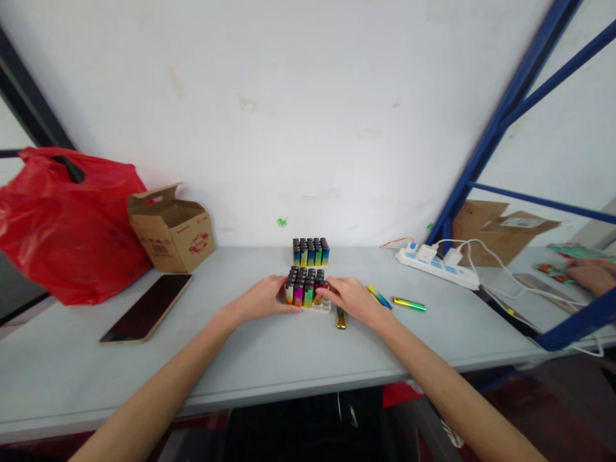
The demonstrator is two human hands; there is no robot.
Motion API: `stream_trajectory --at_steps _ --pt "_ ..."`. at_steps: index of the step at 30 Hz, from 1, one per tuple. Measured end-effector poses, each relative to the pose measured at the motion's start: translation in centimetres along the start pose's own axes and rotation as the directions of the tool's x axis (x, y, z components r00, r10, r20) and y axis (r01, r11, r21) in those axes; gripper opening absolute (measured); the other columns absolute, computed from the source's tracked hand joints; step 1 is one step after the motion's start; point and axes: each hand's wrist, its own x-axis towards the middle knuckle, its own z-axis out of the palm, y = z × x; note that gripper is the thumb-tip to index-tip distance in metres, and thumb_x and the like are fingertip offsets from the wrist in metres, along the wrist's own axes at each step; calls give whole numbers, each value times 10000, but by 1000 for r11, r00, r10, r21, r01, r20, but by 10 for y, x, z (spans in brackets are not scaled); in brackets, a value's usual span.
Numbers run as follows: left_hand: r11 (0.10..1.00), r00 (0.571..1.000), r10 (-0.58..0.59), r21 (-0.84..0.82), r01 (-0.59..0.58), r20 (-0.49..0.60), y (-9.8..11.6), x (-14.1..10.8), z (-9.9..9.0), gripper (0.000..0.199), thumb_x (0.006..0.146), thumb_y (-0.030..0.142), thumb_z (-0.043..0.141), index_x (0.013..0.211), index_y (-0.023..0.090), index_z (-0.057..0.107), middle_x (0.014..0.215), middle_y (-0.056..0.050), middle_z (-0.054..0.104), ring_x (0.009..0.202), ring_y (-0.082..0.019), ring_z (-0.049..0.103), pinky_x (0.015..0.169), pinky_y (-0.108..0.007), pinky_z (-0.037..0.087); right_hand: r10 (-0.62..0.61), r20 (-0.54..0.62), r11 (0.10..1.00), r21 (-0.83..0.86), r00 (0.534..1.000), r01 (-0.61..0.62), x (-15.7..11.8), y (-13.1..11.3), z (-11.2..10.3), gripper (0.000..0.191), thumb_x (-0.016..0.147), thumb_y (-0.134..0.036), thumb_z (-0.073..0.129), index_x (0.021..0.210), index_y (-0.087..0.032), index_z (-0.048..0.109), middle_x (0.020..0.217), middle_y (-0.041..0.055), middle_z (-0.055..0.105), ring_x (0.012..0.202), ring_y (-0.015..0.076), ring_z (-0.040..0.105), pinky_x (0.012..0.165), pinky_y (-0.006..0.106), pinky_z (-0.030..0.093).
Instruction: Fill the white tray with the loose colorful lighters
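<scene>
In the head view, a pale tray (321, 307) holds several upright lighters (298, 295) with black tops, and some slots at its front right corner have no lighter in them. My left hand (262, 297) grips the tray's left side, thumb along the front and fingers behind. At the right side my right hand (355, 298) has thumb and fingers closed on a red lighter (318, 297), partly hidden by the fingertips. Just below that hand lies a gold lighter (341, 318). A blue-and-yellow lighter (380, 297) and a green-and-yellow lighter (409, 304) lie to its right.
Behind the tray stands another block of upright lighters (310, 253). To the left are a phone (148, 308), an open cardboard box (176, 234) and a red plastic bag (77, 231). A power strip (437, 267) with cables lies right, near a blue frame (481, 144); another person's hand (594, 274) shows beyond.
</scene>
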Motion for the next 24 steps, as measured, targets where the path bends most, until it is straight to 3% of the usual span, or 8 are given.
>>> stream_trajectory --at_steps 7,12,17,20,24 --pt "1000 1000 -7 21 7 7 -4 1 1 608 720 689 784 1042 179 710 966 -82 747 811 -256 661 726 -332 500 13 78 983 -182 997 2 1 -11 -4 346 1086 -483 499 1006 -199 681 880 88 769 739 215 693 641 289 356" --pt "1000 999 1 -26 0 40 -4 1 0 569 746 641 780 1084 189 703 1014 -79 763 834 -257 678 740 -332 516 50 37 979 -201 998 -41 -2 -12 -12 434 1065 -579 485 940 -219 695 832 62 757 720 197 673 635 279 342" --pt "1000 1000 -1 -17 1 13 -2 1 0 575 720 684 778 1027 203 705 955 -60 760 795 -254 673 708 -327 507 192 -140 970 -123 971 -209 -26 25 -43 402 1108 -443 408 940 -203 683 843 63 729 769 198 652 718 291 397" --pt "1000 1000 -10 10 10 -9 -3 1 1 604 703 728 774 997 205 702 909 -54 746 766 -253 662 678 -326 492 258 -84 952 -151 963 -268 -53 54 -57 238 1054 -328 524 990 -179 698 940 85 733 884 213 669 810 300 435" --pt "1000 1000 -5 11 5 -4 -5 1 1 600 716 723 771 1004 201 704 926 -58 741 783 -251 661 686 -322 485 412 -37 875 -261 910 -407 -87 74 -58 219 982 -380 658 1018 -173 720 1021 101 732 941 248 670 817 320 442"
